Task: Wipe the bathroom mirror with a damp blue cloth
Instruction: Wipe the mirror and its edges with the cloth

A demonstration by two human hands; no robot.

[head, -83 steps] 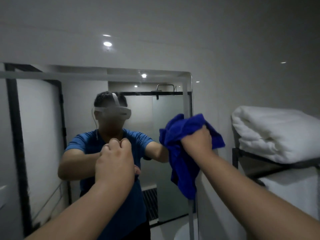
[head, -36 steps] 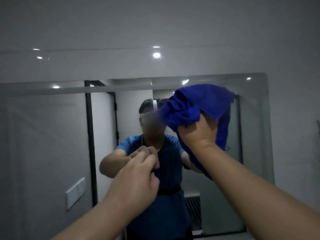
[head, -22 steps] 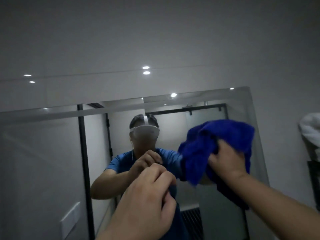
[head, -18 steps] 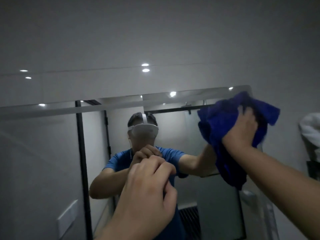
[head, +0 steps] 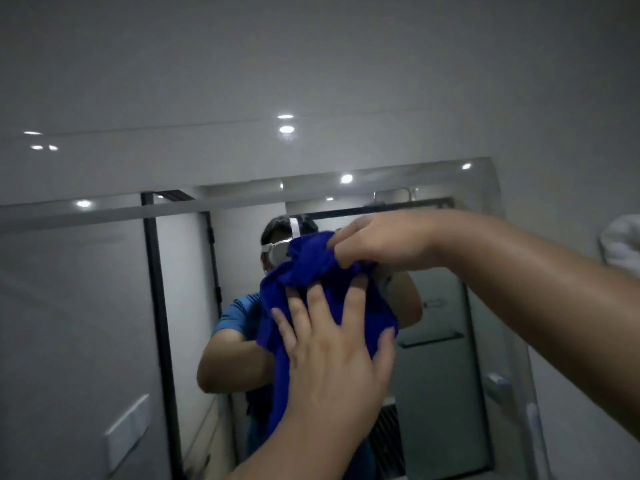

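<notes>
The blue cloth (head: 311, 268) hangs bunched in front of the mirror (head: 86, 306), near its middle. My right hand (head: 377, 244) reaches in from the right and pinches the cloth's top edge. My left hand (head: 332, 341) is spread with straight fingers flat against the cloth from below. The mirror shows a person in a blue shirt with a white headset, partly hidden by the cloth. Whether the cloth touches the glass I cannot tell.
The mirror's right edge (head: 498, 216) meets a grey glossy wall (head: 346, 64). A white folded towel (head: 620, 240) shows at the far right. Reflected in the glass are a black door frame, a white wall switch and a glass shower door.
My right hand brought the cloth from the mirror's upper right corner to its middle. My left hand opened from a fist and came up flat onto the cloth.
</notes>
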